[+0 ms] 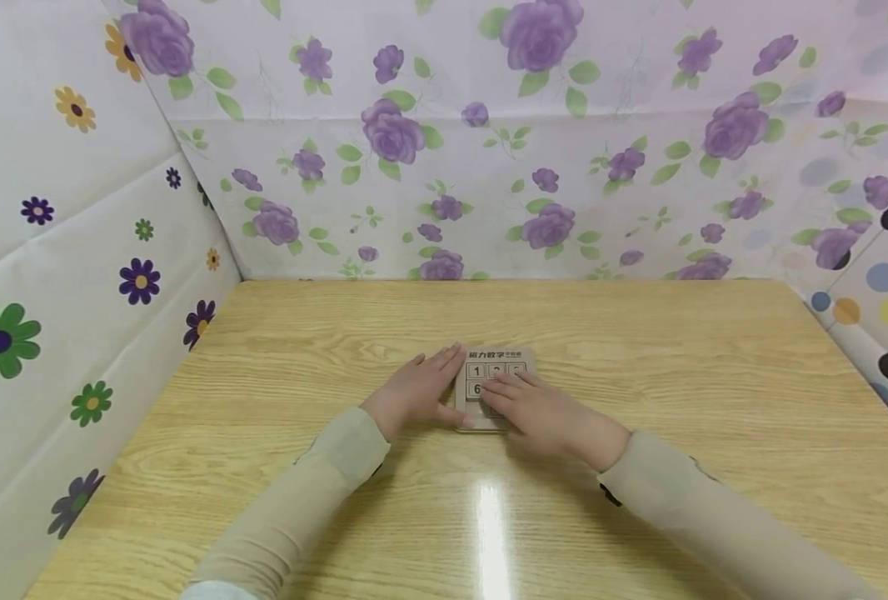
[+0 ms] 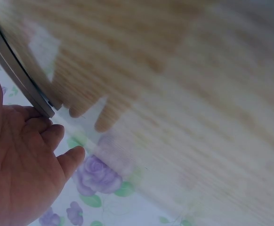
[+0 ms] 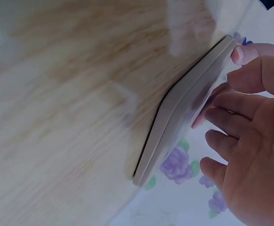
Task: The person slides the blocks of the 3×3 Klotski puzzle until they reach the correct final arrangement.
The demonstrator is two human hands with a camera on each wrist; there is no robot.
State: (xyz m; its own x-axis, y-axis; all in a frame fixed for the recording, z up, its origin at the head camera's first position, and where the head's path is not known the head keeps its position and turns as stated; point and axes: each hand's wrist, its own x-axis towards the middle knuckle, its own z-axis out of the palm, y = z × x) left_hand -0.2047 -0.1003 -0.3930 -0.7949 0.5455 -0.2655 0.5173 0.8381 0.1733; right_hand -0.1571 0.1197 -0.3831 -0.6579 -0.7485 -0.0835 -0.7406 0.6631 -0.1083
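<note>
A flat wooden number slide puzzle [image 1: 492, 356] lies on the table, with numbered square tiles in its upper rows; 1, 2 and 6 can be read. At its left edge rests my left hand [image 1: 417, 393], fingers stretched along the side and thumb over the lower left corner. My right hand [image 1: 543, 414] lies over the puzzle's right half, fingertips on the tiles, hiding several of them. The left wrist view has the puzzle's edge [image 2: 19, 70] against the left fingers. In the right wrist view, the right fingers lie loosely bent over its face.
The wood-grain table [image 1: 324, 333] reaches back to a wall sheet with purple flowers [image 1: 391, 133]. A flower-patterned sheet [image 1: 77, 233] borders the left side, and a dotted one [image 1: 882, 275] the right. Light glares on the table's front middle.
</note>
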